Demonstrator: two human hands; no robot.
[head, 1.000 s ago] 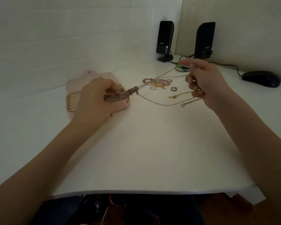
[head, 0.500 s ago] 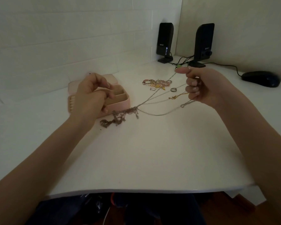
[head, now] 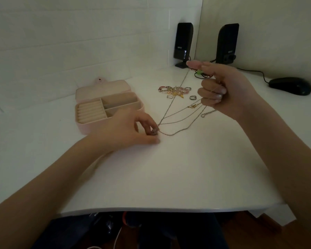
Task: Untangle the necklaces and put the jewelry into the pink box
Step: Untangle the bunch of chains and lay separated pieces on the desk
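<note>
Silver chains (head: 180, 121) fan out between the two hands: several fine strands run from a knotted charm cluster (head: 153, 132) up and right to the right hand (head: 228, 90). Long axis is roughly diagonal, low-left to high-right.

Left hand (head: 131, 130) sits on the white desk (head: 169, 177), thumb and fingertips curled in and pinching the cluster against the surface. Right hand is raised above the desk, fingers curled with strands gripped in them, index finger stuck out straight. One strand runs further back toward the speakers (head: 183, 42); can't tell where it ends.

Judgement: the knot is at the left fingertips, so the left hand is the anchor and the right does the pulling. Separation should go away from the cluster, up-right along the strands.

Pink box (head: 90, 126) is open, just left of and behind the left hand, compartments look empty. Short move to drop in.

Loose pile of rings and beads (head: 174, 90) lies behind the strands, near the right hand; a gold clasp piece (head: 194, 105) sits under the chains. Snag risk if strands get dragged back. Open desk toward the near edge is the safer room.
</note>
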